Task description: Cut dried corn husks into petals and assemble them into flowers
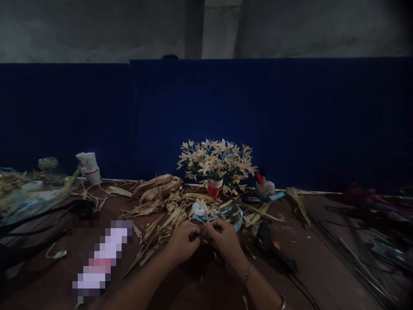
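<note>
My left hand [183, 242] and my right hand [223, 242] meet over the front middle of the table, fingers pinched together. What lies between the fingertips is too small and dark to make out. Just beyond them is a white flower-shaped piece [200, 208]. A loop of light blue ribbon [238, 218] curves beside it, close to my right fingers. Dried husk strips [174, 220] spread out behind and left of my left hand. Farther back stands a pot [214, 187], orange and white, filled with pale husk flowers [219, 157].
A black glue gun [274, 249] with its cord lies right of my right hand. Bundled husks [158, 191] lie at the back. A cup of pens [265, 187] stands behind. Dark wires [351, 254] cover the right side; a blurred-out bright object [103, 258] lies left.
</note>
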The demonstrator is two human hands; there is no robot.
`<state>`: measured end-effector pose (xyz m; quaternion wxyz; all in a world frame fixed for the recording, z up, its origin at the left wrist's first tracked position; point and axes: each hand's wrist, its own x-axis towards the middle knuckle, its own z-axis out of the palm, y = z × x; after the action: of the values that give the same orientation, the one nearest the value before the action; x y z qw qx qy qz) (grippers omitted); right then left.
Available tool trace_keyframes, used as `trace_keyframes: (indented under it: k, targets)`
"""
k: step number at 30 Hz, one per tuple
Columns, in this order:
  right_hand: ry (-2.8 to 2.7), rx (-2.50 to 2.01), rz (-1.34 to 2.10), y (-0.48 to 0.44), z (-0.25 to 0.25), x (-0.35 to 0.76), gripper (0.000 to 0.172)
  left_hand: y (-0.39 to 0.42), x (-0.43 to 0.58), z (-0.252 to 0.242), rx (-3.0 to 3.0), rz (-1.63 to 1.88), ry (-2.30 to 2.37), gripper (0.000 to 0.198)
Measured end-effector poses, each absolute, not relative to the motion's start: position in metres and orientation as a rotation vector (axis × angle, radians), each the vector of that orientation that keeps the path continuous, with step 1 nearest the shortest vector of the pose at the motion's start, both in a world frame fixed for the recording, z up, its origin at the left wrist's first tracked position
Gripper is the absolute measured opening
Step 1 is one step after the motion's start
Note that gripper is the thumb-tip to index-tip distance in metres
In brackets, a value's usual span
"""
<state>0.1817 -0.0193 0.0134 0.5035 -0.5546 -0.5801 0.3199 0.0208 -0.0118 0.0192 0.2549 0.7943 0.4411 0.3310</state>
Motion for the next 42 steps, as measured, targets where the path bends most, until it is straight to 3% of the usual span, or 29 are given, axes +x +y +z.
trace_keyframes:
  k: [11, 35, 42]
  targets:
    - [-1.257, -1.148, 1.186, -0.021, 0.012, 0.179, 0.024, -0.005, 0.022, 0.013, 1.589, 0.894, 1.018, 0.008]
    - [-1.206, -1.224, 1.104, -0.017, 0.003, 0.173, 0.025, -0.012, 0.019, 0.023, 2.202, 0.925, 1.183, 0.013]
    - [-0.999, -0.994, 1.462, -0.020, 0.016, 0.180, 0.025, -0.003, 0.017, 0.020, 1.699, 0.931, 0.991, 0.011]
